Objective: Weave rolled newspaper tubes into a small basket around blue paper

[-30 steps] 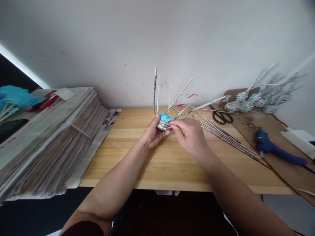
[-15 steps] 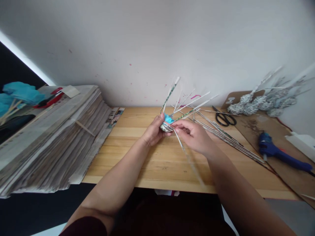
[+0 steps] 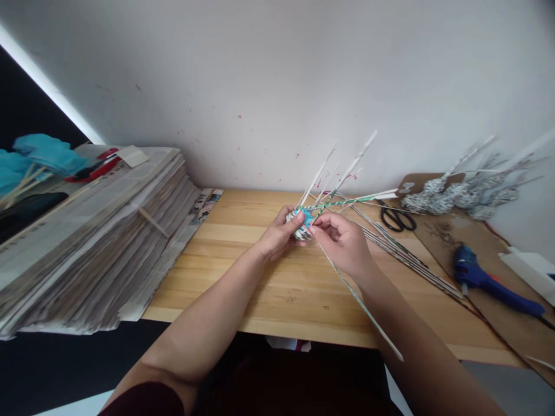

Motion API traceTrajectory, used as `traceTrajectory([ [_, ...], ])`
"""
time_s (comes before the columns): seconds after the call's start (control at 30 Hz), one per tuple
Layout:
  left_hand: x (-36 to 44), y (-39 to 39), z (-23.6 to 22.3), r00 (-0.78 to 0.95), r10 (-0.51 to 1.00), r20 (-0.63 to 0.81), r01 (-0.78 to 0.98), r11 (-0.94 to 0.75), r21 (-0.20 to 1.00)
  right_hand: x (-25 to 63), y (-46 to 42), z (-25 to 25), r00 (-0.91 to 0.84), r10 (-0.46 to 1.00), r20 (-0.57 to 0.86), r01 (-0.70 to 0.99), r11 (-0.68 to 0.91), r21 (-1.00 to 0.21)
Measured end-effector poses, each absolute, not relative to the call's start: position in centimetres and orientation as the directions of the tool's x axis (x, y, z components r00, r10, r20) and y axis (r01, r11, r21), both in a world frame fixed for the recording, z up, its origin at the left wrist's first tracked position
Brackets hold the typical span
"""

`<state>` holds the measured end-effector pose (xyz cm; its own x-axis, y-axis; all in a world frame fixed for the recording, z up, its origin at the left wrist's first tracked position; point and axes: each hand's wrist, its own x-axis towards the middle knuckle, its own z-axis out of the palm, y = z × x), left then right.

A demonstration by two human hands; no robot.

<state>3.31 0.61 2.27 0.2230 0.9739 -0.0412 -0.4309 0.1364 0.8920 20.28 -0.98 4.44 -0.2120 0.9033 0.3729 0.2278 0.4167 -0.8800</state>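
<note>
My left hand [image 3: 280, 234] is closed around a small woven piece of rolled paper [image 3: 302, 233] with light blue material showing in its middle. Several rolled paper strips, white and green-patterned, fan up and right from it. My right hand [image 3: 342, 238] pinches a paper strip [image 3: 362, 303] at the woven piece's right edge; the strip's long free end slopes down past the wrist toward the table's front edge. Where the fingertips meet the piece, the weave is partly hidden.
A tall newspaper stack [image 3: 143, 254] stands left, with a red-handled tool [image 3: 97, 167] and blue bundles [image 3: 47, 153] on top. Loose paper strips [image 3: 407, 260], black scissors [image 3: 395, 216], a blue glue gun [image 3: 489, 280] and several woven paper pieces [image 3: 451, 193] lie right.
The woven piece has turned in my hands, and its upright strips now lean further right. The free strip's end has swung right and stands out clearly. The view has shifted slightly.
</note>
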Motion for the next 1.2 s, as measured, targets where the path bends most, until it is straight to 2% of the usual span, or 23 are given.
traceTrajectory([
  [0.23,3.2,0.2,2.4,0.282,0.959,-0.014,-0.333,0.112,0.936,20.4,-0.8,4.5,-0.212,0.962,0.170,0.153,0.204,-0.967],
  [0.6,3.1,0.0,2.6,0.312,0.949,-0.041,-0.288,0.136,0.948,20.1,-1.0,4.3,-0.166,0.977,0.133,0.204,0.166,-0.965],
  [0.77,3.1,0.0,2.4,0.310,0.950,-0.047,-0.309,0.148,0.939,20.0,-0.6,4.3,-0.182,0.976,0.119,0.089,0.137,-0.987],
  [0.9,3.2,0.1,2.5,0.291,0.952,-0.091,-0.399,0.207,0.893,20.4,-0.6,4.6,-0.217,0.957,0.193,-0.009,0.196,-0.981],
  [1.07,2.9,0.6,2.8,0.296,0.938,-0.182,-0.519,0.318,0.794,21.0,-1.1,5.3,-0.190,0.919,0.346,0.141,0.375,-0.916],
  [1.2,2.8,0.7,3.0,0.280,0.925,-0.258,-0.586,0.377,0.717,21.0,-1.5,5.9,-0.240,0.867,0.436,0.228,0.487,-0.843],
])
